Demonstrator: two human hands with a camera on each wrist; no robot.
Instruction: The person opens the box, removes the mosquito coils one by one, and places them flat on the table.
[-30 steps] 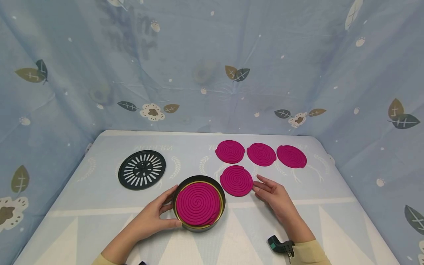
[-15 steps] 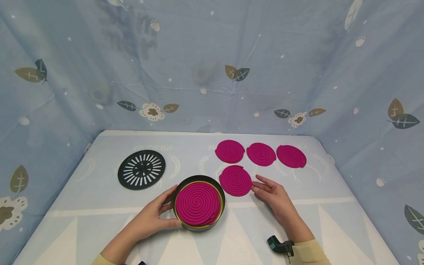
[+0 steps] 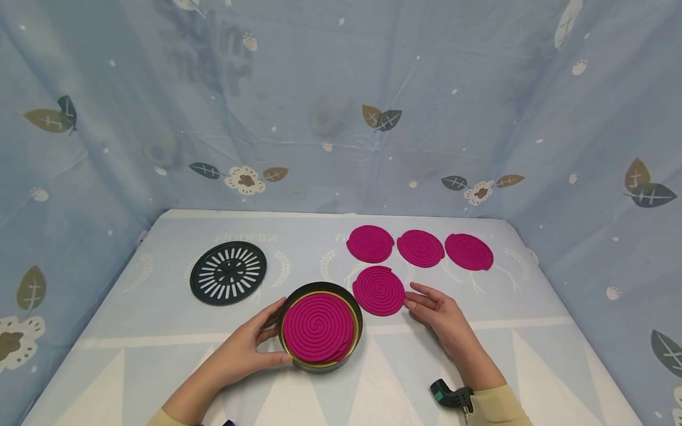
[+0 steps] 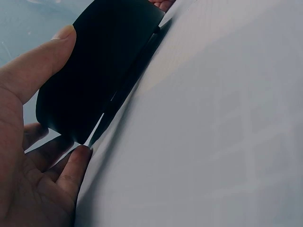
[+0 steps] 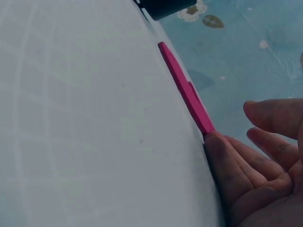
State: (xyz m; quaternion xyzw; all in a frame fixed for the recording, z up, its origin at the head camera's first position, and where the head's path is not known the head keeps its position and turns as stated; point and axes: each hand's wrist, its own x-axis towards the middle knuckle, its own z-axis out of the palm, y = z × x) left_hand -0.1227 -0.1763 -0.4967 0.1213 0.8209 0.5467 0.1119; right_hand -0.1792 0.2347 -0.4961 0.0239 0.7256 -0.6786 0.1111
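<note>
A dark round mosquito coil tin with a yellow inner rim stands on the table, with a magenta mosquito coil lying inside it. My left hand grips the tin's left side, thumb at the near side and fingers round the far side. In the left wrist view, the thumb presses the dark wall while fingertips sit by its base. Right of the tin, another magenta coil lies flat. My right hand has its fingertips at this coil's right edge, thumb and fingers apart; the right wrist view shows the coil edge-on.
Three more magenta coils lie in a row at the back right, the leftmost coil behind the one by my right hand. A black slotted lid rests at the back left. A patterned blue curtain encloses the table's back and sides.
The coil by my right hand and those fingertips have shifted very slightly left, toward the tin. My left hand and the tin have stayed put.
</note>
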